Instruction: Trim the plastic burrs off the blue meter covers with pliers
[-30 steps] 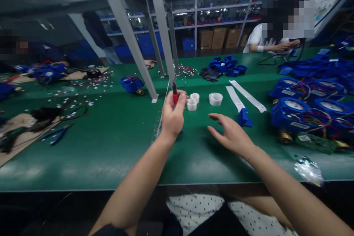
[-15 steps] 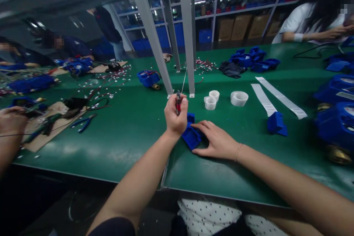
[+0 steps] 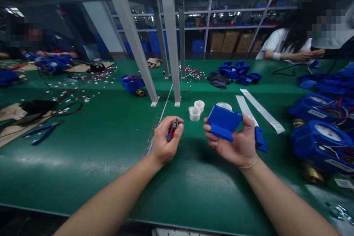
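A: What does the left hand (image 3: 164,144) hold?

B: Its fingers are closely curled around a red-and-black tool (image 3: 172,131), whose end shows between thumb and forefinger; the rest is hidden in the grip, so the type cannot be told.

A: And the right hand (image 3: 242,148)?

B: Palm upward and loosely curled, it supports a blue plastic part (image 3: 224,121) between thumb and fingers. The part is raised above the green worktop (image 3: 107,166), tilted, with a ledge along its lower edge, well apart from the tool.

A: Which objects lie about the hands?

B: Between and beyond them stand two white rolls (image 3: 195,114), side by side; a third roll (image 3: 224,106) is partly covered by the part. To the right, two white label strips (image 3: 262,111) lie aslant, the nearer one reaching a second blue piece (image 3: 260,140) beside the right wrist.

A: What occupies the margins?

B: At right, blue-cased units (image 3: 318,147) with dials and brass fittings; at left, blue-handled pliers (image 3: 44,132). Across the worktop, a co-worker in white (image 3: 276,44) sits with both forearms forward.
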{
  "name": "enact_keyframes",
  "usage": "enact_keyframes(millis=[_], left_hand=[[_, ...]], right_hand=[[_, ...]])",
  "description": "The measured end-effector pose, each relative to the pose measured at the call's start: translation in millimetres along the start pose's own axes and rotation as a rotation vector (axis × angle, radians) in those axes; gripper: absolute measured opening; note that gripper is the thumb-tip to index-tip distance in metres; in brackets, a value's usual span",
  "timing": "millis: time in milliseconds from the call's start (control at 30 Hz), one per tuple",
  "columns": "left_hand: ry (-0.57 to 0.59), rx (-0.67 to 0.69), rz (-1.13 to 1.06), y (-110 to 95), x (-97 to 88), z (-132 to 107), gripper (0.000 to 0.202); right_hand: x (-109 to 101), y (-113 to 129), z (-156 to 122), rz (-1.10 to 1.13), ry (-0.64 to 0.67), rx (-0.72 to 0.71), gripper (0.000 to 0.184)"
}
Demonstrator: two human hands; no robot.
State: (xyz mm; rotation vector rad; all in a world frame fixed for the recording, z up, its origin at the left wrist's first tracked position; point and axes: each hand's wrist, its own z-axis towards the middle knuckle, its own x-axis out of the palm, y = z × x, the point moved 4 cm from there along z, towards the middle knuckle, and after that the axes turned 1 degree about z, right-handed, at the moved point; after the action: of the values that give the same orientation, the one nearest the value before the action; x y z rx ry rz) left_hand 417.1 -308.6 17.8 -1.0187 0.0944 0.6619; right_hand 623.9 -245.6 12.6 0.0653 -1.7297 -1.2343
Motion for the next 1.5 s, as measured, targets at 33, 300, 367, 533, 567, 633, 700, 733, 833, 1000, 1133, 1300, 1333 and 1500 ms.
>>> enact_keyframes(millis=[33,300,367,533,567,633,700,733,833,1000,1133,1300,1333,1500], left_hand=[[0.011,0.000,-0.001,0.0,0.9,-0.4,0.023],[0.050,0.003,-0.011,1.7,3.0,-0.4,0.022],[0.072,-0.016,-0.039,1.6,3.2,0.2,0.023],[0.265,-0.217,-0.327,0.0,15.3,-2.0,0.031],[0.309,-0.273,-0.399,-0.7,19.2,-3.6,0.034],[0.374,-0.368,-0.499,-2.0,26.3,-6.8,0.037],[0.407,-0.430,-0.528,-2.2,31.0,-8.7,0.035],[0.410,-0.456,-0.530,-1.4,32.3,-8.8,0.033],[0.365,-0.518,-0.524,4.1,31.4,-5.8,0.032],[0.289,-0.454,-0.436,10.9,23.6,2.2,0.029],[0.280,-0.225,-0.134,1.1,19.2,2.1,0.027],[0.287,-0.073,0.107,-15.0,16.2,-2.0,0.022],[0.298,-0.079,0.130,-15.0,15.1,-1.9,0.024],[0.250,0.084,0.559,-13.5,4.2,4.3,0.031]], right_hand=[[1.8,0.0,-0.3,0.001,0.013,-0.020,0.088],[-0.3,-1.7,-3.5,-0.220,0.041,-0.082,0.093],[-1.1,-1.8,-2.9,-0.306,0.025,-0.121,0.092],[3.6,-6.0,1.2,-0.681,-0.124,-0.321,0.078],[3.6,-7.6,1.8,-0.796,-0.194,-0.378,0.076],[3.3,-11.2,2.2,-1.032,-0.332,-0.513,0.080],[2.9,-16.4,2.9,-1.190,-0.386,-0.608,0.093],[2.3,-19.3,4.1,-1.223,-0.367,-0.616,0.101],[0.1,-24.6,8.0,-1.195,-0.225,-0.550,0.108],[-3.7,-26.9,10.7,-0.912,-0.068,-0.380,0.072],[-3.2,-42.3,11.1,-0.716,-0.011,-0.264,0.074],[-6.1,-52.1,11.6,-0.674,-0.210,-0.208,0.070],[-7.8,-50.1,12.0,-0.694,-0.265,-0.222,0.070],[-24.0,-37.5,17.4,-0.704,-0.478,-0.291,0.065]])
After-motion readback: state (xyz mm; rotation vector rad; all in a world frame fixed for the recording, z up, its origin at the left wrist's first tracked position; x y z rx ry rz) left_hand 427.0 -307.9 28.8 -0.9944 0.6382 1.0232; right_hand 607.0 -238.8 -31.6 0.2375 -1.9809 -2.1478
